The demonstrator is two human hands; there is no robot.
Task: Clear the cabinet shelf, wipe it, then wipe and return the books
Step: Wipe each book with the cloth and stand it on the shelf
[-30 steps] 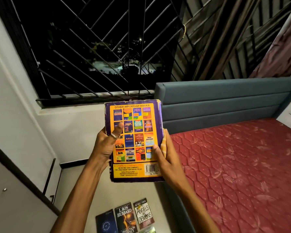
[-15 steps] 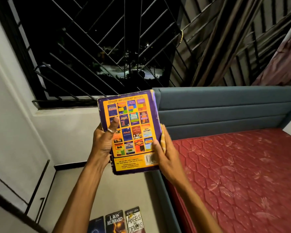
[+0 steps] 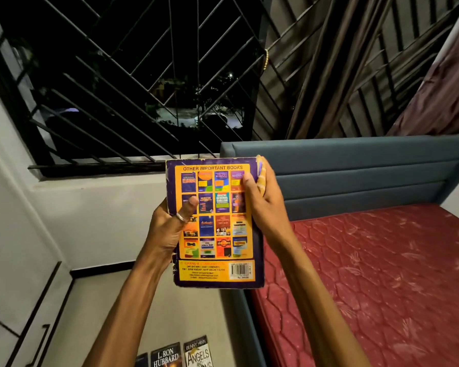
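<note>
I hold a thick book (image 3: 215, 229) upright in front of me, its purple and orange back cover facing me. My left hand (image 3: 167, 229) grips its left edge, with the ringed thumb lying across the cover. My right hand (image 3: 268, 207) grips the upper right corner, thumb on the cover, pressing what looks like a yellow patterned cloth (image 3: 263, 178) against the page edge. Three more books lie flat on the floor below, among them a dark L. Ron Hubbard one (image 3: 167, 356) and a white "Angels and Demons" one (image 3: 198, 352). The cabinet shelf itself is out of sight.
A bed with a red quilted mattress (image 3: 382, 274) and blue padded headboard (image 3: 355, 176) fills the right. A barred window (image 3: 143, 88) is straight ahead, with curtains (image 3: 448, 88) to its right. White cabinet fronts with dark handles (image 3: 24, 313) line the left wall.
My right hand has slid up the book's right edge from the lower half to the top corner. My left hand keeps its grip, and the book sits more upright.
</note>
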